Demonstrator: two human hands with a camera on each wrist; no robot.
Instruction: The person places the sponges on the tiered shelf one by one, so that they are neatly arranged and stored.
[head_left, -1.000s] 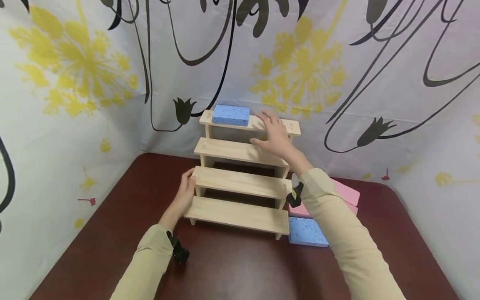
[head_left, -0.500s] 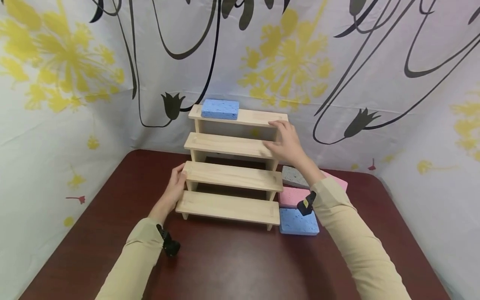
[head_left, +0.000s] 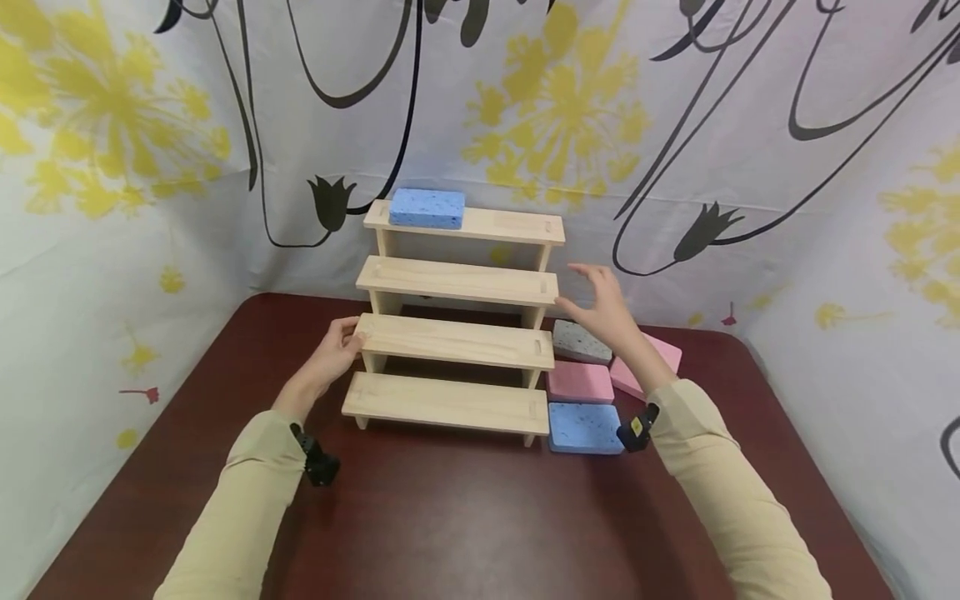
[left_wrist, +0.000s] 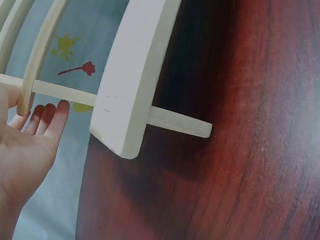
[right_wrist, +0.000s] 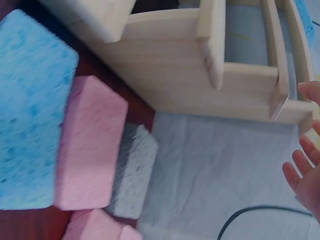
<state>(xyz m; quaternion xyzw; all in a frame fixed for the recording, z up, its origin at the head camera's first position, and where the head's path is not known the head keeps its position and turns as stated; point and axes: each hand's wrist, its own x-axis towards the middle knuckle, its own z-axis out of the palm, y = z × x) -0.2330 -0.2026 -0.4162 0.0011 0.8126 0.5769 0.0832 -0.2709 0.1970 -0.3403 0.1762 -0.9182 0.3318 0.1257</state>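
A four-step wooden rack (head_left: pixel 453 340) stands on the dark red table, with a blue sponge (head_left: pixel 427 208) lying on the left of its top step. My left hand (head_left: pixel 322 362) grips the left end of the second step from the bottom; in the left wrist view the fingers of that hand (left_wrist: pixel 30 145) curl at the board's end. Just right of the rack my right hand (head_left: pixel 603 312) hangs in the air, fingers and thumb spread apart, holding nothing. In the right wrist view this hand (right_wrist: pixel 307 165) shows beside the upper steps.
Right of the rack lie a blue sponge (head_left: pixel 585 428), a pink sponge (head_left: pixel 580 382), a grey sponge (head_left: pixel 582 342) and another pink one (head_left: pixel 647 365) set at an angle. A patterned cloth (head_left: pixel 570 100) stands behind and at the sides of the table (head_left: pixel 450 517).
My right hand has moved from over the top step, right and down, to beside the rack. The head view has shifted, so everything sits further left. My left hand stays on the rack.
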